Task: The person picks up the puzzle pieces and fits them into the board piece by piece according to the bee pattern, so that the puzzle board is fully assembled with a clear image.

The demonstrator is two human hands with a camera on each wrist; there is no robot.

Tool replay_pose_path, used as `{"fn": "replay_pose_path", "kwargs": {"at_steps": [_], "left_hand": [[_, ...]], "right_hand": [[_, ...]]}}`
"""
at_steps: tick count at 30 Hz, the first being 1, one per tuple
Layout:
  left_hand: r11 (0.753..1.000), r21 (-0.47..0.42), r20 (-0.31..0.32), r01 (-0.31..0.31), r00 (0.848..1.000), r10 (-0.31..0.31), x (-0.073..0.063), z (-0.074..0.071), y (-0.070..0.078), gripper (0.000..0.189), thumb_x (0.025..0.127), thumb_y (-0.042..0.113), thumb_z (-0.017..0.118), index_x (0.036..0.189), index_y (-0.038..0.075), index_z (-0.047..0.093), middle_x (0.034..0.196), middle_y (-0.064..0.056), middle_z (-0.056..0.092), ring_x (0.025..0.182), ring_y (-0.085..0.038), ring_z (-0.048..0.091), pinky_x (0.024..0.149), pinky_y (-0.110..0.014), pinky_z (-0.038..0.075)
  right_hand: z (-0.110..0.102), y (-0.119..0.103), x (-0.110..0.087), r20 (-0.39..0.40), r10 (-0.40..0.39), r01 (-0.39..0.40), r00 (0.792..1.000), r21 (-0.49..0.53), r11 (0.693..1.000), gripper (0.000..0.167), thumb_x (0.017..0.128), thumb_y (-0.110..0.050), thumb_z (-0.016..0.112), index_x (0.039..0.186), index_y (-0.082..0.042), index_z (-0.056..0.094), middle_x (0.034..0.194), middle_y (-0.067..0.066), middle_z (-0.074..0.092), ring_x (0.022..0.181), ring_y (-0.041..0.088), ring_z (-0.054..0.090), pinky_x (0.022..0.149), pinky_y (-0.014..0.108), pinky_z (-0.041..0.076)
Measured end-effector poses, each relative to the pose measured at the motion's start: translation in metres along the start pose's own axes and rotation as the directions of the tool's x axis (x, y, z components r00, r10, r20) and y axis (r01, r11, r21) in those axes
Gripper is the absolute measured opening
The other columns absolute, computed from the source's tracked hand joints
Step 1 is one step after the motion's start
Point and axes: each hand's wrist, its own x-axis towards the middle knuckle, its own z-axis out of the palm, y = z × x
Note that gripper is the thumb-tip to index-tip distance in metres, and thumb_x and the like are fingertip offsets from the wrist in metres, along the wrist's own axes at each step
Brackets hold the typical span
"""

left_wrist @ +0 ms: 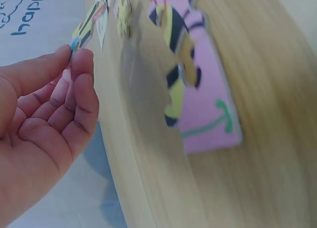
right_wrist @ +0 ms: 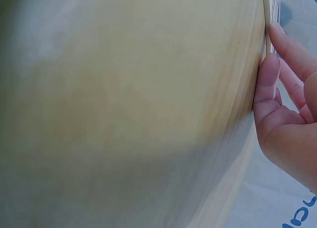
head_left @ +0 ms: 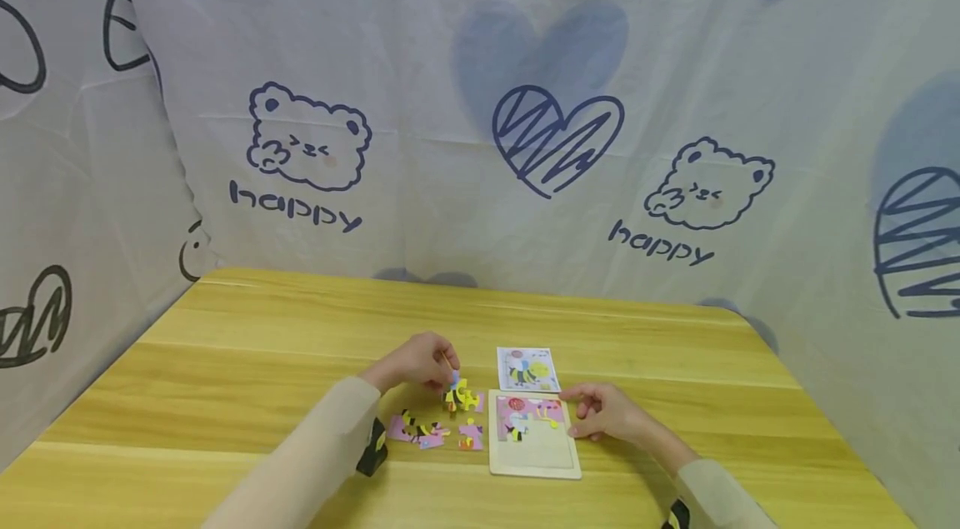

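My left hand (head_left: 422, 361) pinches a jigsaw piece (left_wrist: 87, 28), striped black and yellow with some blue, between thumb and index finger above the table. Beneath and beside it lie loose jigsaw pieces, among them a yellow piece (left_wrist: 124, 19) and a pink piece with a green line (left_wrist: 210, 111). The puzzle tray (head_left: 534, 459) lies flat to the right, its upper part filled with pink and bee-patterned pieces. My right hand (head_left: 609, 412) holds the tray's right edge, index fingertip near the upper corner and thumb lower down.
A bee picture card (head_left: 528, 369) lies just beyond the tray. More pink and striped pieces (head_left: 418, 431) lie left of the tray, with a pink piece (head_left: 471, 434) near its edge. A printed cloth (head_left: 435, 179) hangs behind the wooden table (head_left: 247, 396).
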Motion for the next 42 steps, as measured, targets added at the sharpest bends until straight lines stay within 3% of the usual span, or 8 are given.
{"fn": "replay_pose_path", "kwargs": {"at_steps": [12,20,24,30,35,42], "left_hand": [[0.993,-0.100,0.016,-0.063,0.998,0.065,0.015,0.019,0.015,0.007,0.078,-0.009,0.059,0.083,-0.007,0.055,0.063,-0.008,0.059,0.052,-0.017,0.056,0.055,-0.033,0.050],[0.991,-0.116,0.013,-0.070,0.997,0.072,0.021,0.035,0.024,0.007,0.079,-0.009,0.060,0.084,-0.008,0.056,0.064,-0.009,0.059,0.060,-0.031,0.059,0.056,-0.036,0.050],[0.990,-0.124,0.024,-0.073,0.997,0.077,0.025,0.044,0.027,0.006,0.079,-0.010,0.060,0.084,-0.007,0.057,0.062,-0.009,0.059,0.056,-0.027,0.059,0.055,-0.037,0.050],[0.993,-0.108,0.020,-0.039,0.999,0.041,0.032,0.058,0.028,0.007,0.078,-0.007,0.062,0.084,-0.007,0.058,0.061,-0.005,0.058,0.049,-0.012,0.053,0.051,-0.030,0.049],[0.986,-0.165,0.041,-0.013,0.999,0.020,0.033,0.068,0.028,0.007,0.078,-0.009,0.061,0.084,-0.007,0.058,0.062,-0.009,0.059,0.047,-0.012,0.054,0.049,-0.027,0.049],[0.987,-0.159,0.059,0.002,0.998,0.007,0.034,0.078,0.027,0.005,0.077,-0.010,0.061,0.079,-0.006,0.058,0.061,-0.008,0.057,0.047,-0.013,0.053,0.046,-0.024,0.047]], "right_hand": [[0.000,0.000,0.000,0.004,-0.007,0.007,1.000,0.007,1.000,0.049,0.071,0.002,0.072,0.114,0.012,0.051,0.074,0.005,0.047,0.059,0.012,0.043,0.047,0.018,0.040],[0.000,0.001,0.000,0.004,-0.015,0.015,1.000,-0.002,1.000,0.049,0.071,0.001,0.072,0.114,0.012,0.050,0.074,0.005,0.047,0.059,0.012,0.043,0.047,0.018,0.040],[0.000,0.000,0.000,0.006,-0.013,0.013,1.000,0.001,1.000,0.049,0.071,0.002,0.071,0.114,0.012,0.050,0.074,0.005,0.047,0.059,0.012,0.043,0.047,0.018,0.040],[0.000,-0.001,-0.001,0.005,-0.017,0.017,1.000,0.010,1.000,0.049,0.071,0.003,0.071,0.114,0.013,0.050,0.074,0.005,0.047,0.059,0.012,0.044,0.047,0.019,0.041],[0.001,-0.001,-0.001,0.006,-0.029,0.029,1.000,0.007,1.000,0.049,0.071,0.004,0.070,0.114,0.014,0.049,0.075,0.005,0.047,0.058,0.012,0.045,0.047,0.019,0.041],[0.001,-0.002,-0.001,0.000,-0.017,0.017,1.000,0.003,1.000,0.049,0.071,0.003,0.071,0.114,0.013,0.050,0.075,0.005,0.047,0.058,0.012,0.044,0.047,0.019,0.041]]}}
